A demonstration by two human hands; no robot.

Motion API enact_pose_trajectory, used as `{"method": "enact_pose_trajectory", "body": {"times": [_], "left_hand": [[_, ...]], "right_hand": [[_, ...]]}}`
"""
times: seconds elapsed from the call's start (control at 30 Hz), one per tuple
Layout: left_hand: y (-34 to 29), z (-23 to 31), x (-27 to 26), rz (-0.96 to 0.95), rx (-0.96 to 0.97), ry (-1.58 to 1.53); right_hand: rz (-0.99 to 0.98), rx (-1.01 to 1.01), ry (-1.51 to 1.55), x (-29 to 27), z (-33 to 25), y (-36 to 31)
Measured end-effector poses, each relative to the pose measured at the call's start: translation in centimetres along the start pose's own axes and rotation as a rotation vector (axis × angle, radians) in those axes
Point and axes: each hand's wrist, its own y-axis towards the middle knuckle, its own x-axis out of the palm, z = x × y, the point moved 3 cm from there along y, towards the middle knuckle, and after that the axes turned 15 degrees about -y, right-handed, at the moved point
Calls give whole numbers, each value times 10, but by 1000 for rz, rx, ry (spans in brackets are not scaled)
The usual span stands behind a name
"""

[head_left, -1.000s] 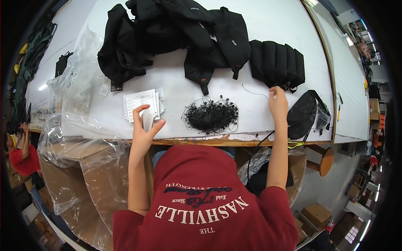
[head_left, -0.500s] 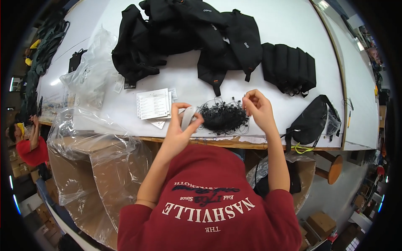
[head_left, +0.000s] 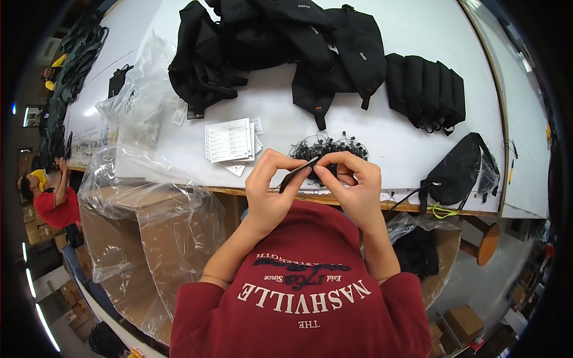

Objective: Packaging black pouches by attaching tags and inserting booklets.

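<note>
My left hand (head_left: 268,190) pinches a thin dark hang tag (head_left: 295,175) between thumb and fingers, tilted above the table's near edge. Meeting it at the tag's upper end, my right hand (head_left: 358,188) has thumb and forefinger pressed together. Whatever lies in that pinch is too small to make out; it may be a tag string. Just behind both hands lies a tangled heap of black tag strings (head_left: 352,147), partly covered by my right fingers. To the left are stacked white printed cards (head_left: 228,141), beyond my left hand.
Black bags (head_left: 262,36) pile up at the table's far side, with a row of folded black pouches (head_left: 425,92) to their right. A black sling bag (head_left: 455,173) lies near the right edge. Clear plastic (head_left: 140,101) and a plastic-lined carton (head_left: 113,238) are at left. Another person (head_left: 57,206) stands far left.
My right hand has come from the string heap to the tag in my left hand. The tag, pale before, now shows a dark face. The whole view has shifted slightly.
</note>
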Motion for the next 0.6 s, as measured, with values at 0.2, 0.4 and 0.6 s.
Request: {"method": "enact_pose_trajectory", "body": {"times": [0.2, 0.4, 0.6], "left_hand": [[2, 1, -7, -95, 174, 3], [4, -10, -13, -251, -265, -600], [3, -25, -16, -422, -526, -458]], "right_hand": [[-41, 26, 40, 0, -1, -1], [-59, 77, 179, -3, 1, -5], [-268, -8, 68, 6, 3, -4]]}}
